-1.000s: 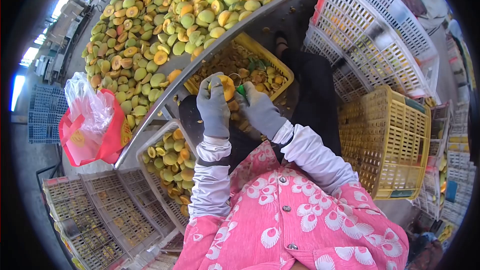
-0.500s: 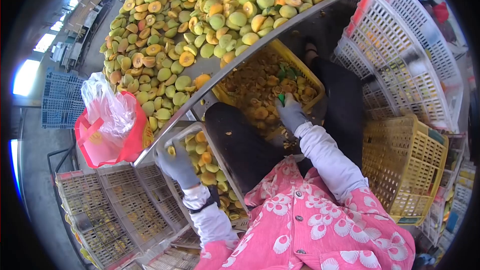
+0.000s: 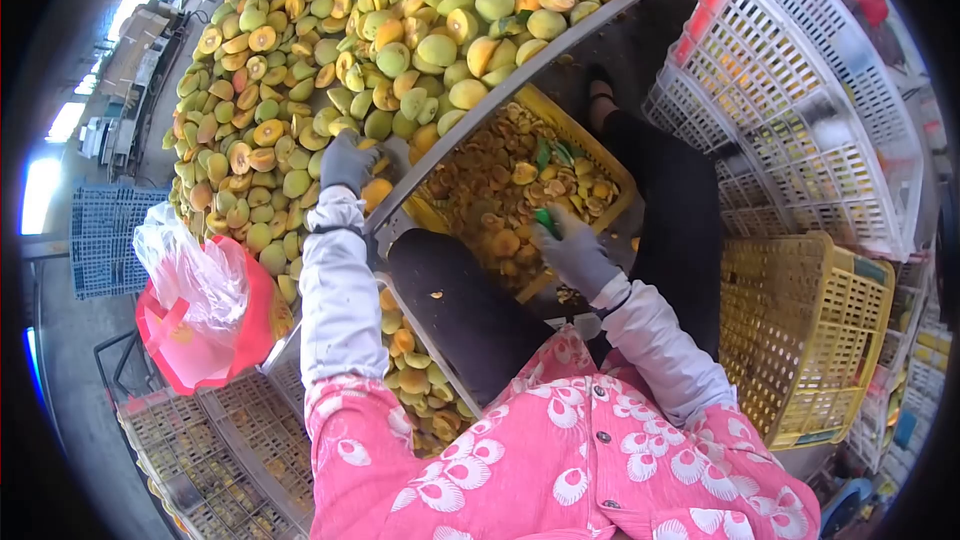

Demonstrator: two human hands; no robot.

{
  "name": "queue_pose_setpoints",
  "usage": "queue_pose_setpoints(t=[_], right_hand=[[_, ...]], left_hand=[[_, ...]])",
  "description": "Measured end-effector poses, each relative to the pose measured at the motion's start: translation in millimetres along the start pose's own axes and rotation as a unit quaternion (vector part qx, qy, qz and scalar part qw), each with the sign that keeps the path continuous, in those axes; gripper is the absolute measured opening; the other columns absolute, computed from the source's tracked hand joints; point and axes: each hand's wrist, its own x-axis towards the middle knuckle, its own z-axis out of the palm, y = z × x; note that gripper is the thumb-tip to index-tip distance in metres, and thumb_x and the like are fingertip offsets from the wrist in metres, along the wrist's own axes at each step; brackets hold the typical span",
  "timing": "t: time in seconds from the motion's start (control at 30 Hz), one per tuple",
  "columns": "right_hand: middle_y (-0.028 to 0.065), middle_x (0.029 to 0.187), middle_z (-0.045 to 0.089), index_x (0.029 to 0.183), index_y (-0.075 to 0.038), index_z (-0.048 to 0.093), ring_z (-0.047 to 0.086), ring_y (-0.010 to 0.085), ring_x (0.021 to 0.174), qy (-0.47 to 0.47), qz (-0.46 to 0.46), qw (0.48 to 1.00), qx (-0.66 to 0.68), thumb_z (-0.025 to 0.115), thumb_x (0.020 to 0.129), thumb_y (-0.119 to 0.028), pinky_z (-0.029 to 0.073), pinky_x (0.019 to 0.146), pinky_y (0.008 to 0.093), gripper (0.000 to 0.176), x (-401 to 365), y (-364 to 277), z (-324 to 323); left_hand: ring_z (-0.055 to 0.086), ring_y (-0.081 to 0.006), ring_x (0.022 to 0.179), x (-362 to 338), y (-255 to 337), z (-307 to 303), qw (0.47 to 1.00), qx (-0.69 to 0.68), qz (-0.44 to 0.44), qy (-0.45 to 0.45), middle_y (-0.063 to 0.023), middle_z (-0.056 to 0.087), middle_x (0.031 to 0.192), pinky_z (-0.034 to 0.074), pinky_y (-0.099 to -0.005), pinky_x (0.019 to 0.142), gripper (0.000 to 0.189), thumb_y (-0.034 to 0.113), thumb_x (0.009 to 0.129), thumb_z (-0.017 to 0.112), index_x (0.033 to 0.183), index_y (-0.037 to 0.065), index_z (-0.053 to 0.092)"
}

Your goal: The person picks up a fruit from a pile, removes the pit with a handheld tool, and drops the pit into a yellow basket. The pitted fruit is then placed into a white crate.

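Note:
My left hand [image 3: 348, 162], in a grey glove, is at the near edge of a big heap of halved green and orange fruit [image 3: 290, 90] on a metal table. Its fingers reach among the halves, and their grip is hard to make out. My right hand [image 3: 578, 252], also gloved, is closed on a green-handled tool [image 3: 547, 222]. Below it lies a yellow crate [image 3: 622, 165] holding fruit scraps [image 3: 500, 180]. Beside my left leg stands a crate of fruit halves [image 3: 415, 370], partly hidden by my left sleeve.
A red bag with clear plastic [image 3: 205, 315] is at the table's left corner. White crates [image 3: 790, 90] and a yellow crate [image 3: 800, 340] stand on the right. More crates [image 3: 230, 440] are at lower left, and a blue crate [image 3: 105, 240] is farther left.
My left hand has moved up from over the crate of halves to the heap on the table. My right hand has shifted slightly left and down, still around the green handle. The view has shifted.

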Motion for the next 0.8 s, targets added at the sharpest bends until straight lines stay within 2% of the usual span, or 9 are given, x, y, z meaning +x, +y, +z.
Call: queue_pose_setpoints(t=[0.07, 0.13, 0.23, 0.27, 0.33, 0.43, 0.47, 0.57, 0.8], right_hand=[[0.0212, 0.09, 0.066, 0.107, -0.005, 0.057, 0.067, 0.034, 0.085, -0.014, -0.11, 0.993, -0.029, 0.057, 0.096, -0.035, 0.05, 0.073, 0.0417, 0.032, -14.5, -37.6, -1.4], [0.0226, 0.088, 0.067, 0.105, -0.005, 0.057, 0.066, 0.0395, 0.082, -0.07, -0.133, 0.988, 0.026, 0.056, 0.096, -0.036, 0.05, 0.072, 0.0446, 0.032, -36.5, -78.4, -6.6], [0.0245, 0.086, 0.067, 0.109, -0.004, 0.057, 0.065, 0.0434, 0.082, -0.097, -0.217, 0.971, 0.034, 0.055, 0.098, -0.035, 0.05, 0.071, 0.0461, 0.033, -55.7, -103.5, -3.0], [0.0245, 0.086, 0.067, 0.109, -0.004, 0.057, 0.065, 0.0434, 0.082, -0.094, -0.218, 0.971, 0.031, 0.055, 0.098, -0.035, 0.05, 0.071, 0.0461, 0.033, -61.1, -105.5, -2.2], [0.0263, 0.086, 0.066, 0.109, -0.001, 0.056, 0.064, 0.0448, 0.086, -0.088, -0.227, 0.969, 0.042, 0.054, 0.098, -0.035, 0.049, 0.072, 0.047, 0.035, -70.8, -107.9, -1.8], [0.0268, 0.085, 0.065, 0.107, 0.0, 0.056, 0.063, 0.0452, 0.085, -0.054, -0.255, 0.962, 0.083, 0.053, 0.099, -0.034, 0.049, 0.072, 0.047, 0.035, -85.1, -104.3, 2.0], [0.0268, 0.085, 0.065, 0.107, 0.0, 0.056, 0.063, 0.0452, 0.085, -0.055, -0.257, 0.961, 0.083, 0.053, 0.099, -0.034, 0.049, 0.072, 0.047, 0.035, -90.6, -104.8, 2.2], [0.0271, 0.085, 0.064, 0.104, 0.0, 0.055, 0.063, 0.0461, 0.084, -0.057, -0.234, 0.965, 0.104, 0.053, 0.099, -0.033, 0.049, 0.071, 0.0472, 0.033, -102.0, -107.8, 2.4], [0.0272, 0.081, 0.062, 0.103, -0.001, 0.054, 0.061, 0.0475, 0.083, 0.015, -0.276, 0.955, 0.11, 0.051, 0.101, -0.029, 0.048, 0.068, 0.0479, 0.028, -108.6, -97.3, 15.7]], left_hand=[[0.067, -0.0303, 0.073, -38.6, 30.2, 4.5, 0.998, -0.07, 0.009, -0.001, -0.0149, 0.069, 0.082, 0.056, -0.0373, 0.071, 0.05, 0.036, 0.08, 0.078, 0.108, -0.002, 0.06], [0.065, -0.0189, 0.07, -92.5, 72.9, 6.1, 0.853, -0.515, -0.075, 0.027, -0.0114, 0.065, 0.085, 0.054, -0.0334, 0.062, 0.03, 0.02, 0.089, 0.07, 0.104, -0.002, 0.058], [0.062, -0.0183, 0.069, -167.2, 116.9, -2.8, 0.764, -0.644, -0.041, -0.014, -0.0081, 0.064, 0.083, 0.052, -0.0318, 0.062, 0.024, 0.016, 0.092, 0.066, 0.107, 0.0, 0.057], [0.062, -0.0183, 0.069, -186.4, 131.7, 0.2, 0.761, -0.647, -0.039, -0.014, -0.0081, 0.064, 0.083, 0.052, -0.0318, 0.062, 0.024, 0.016, 0.092, 0.066, 0.107, 0.0, 0.057], [0.06, -0.0151, 0.069, -213.5, 153.7, 4.9, 0.777, -0.58, 0.145, 0.194, -0.0063, 0.064, 0.082, 0.051, -0.0278, 0.064, 0.024, 0.024, 0.099, 0.056, 0.105, 0.001, 0.057], [0.06, -0.0154, 0.072, -226.1, 152.0, 7.1, 0.85, -0.449, 0.146, 0.235, -0.0072, 0.065, 0.088, 0.05, -0.0284, 0.065, 0.035, 0.032, 0.104, 0.043, 0.105, 0.0, 0.057], [0.06, -0.0154, 0.08, -239.1, 166.9, -7.7, 0.758, -0.634, 0.038, 0.148, -0.008, 0.064, 0.095, 0.05, -0.0301, 0.072, 0.047, 0.038, 0.106, 0.032, 0.101, 0.0, 0.06], [0.058, -0.016, 0.089, -256.5, 194.0, -18.7, 0.711, -0.681, 0.039, 0.169, -0.0083, 0.063, 0.099, 0.047, -0.0314, 0.084, 0.049, 0.039, 0.106, 0.032, 0.1, -0.001, 0.062], [0.057, -0.0171, 0.092, -258.4, 188.1, -12.4, 0.718, -0.677, 0.087, 0.132, -0.0102, 0.065, 0.101, 0.045, -0.0305, 0.089, 0.052, 0.039, 0.106, 0.032, 0.11, -0.003, 0.062]])
